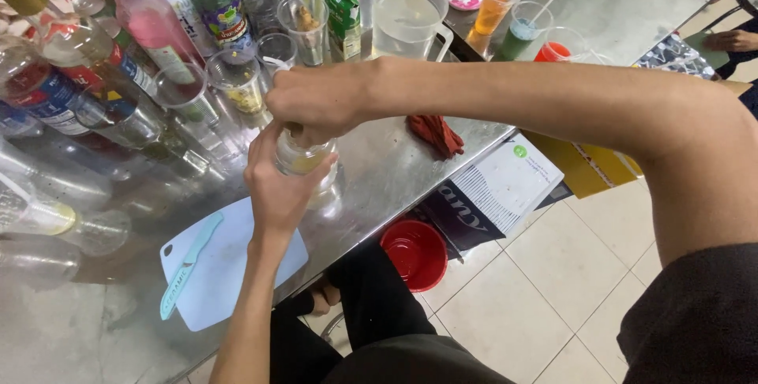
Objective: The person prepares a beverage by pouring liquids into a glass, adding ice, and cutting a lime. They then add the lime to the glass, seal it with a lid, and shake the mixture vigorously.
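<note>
My left hand (275, 187) wraps around a clear glass (304, 161) that stands on the steel counter (387, 175), with something yellowish inside it. My right hand (316, 104) is clenched directly over the glass's mouth and presses down into it; what it grips is hidden by the fingers. Both hands meet at the glass near the middle of the counter.
A pale blue cutting board (229, 273) with a light blue knife (185, 265) lies near the front edge. Bottles and glasses crowd the left and back, with a clear jug (407, 21) and a red cloth (436, 133). A red bowl (414, 254) sits on the tiled floor.
</note>
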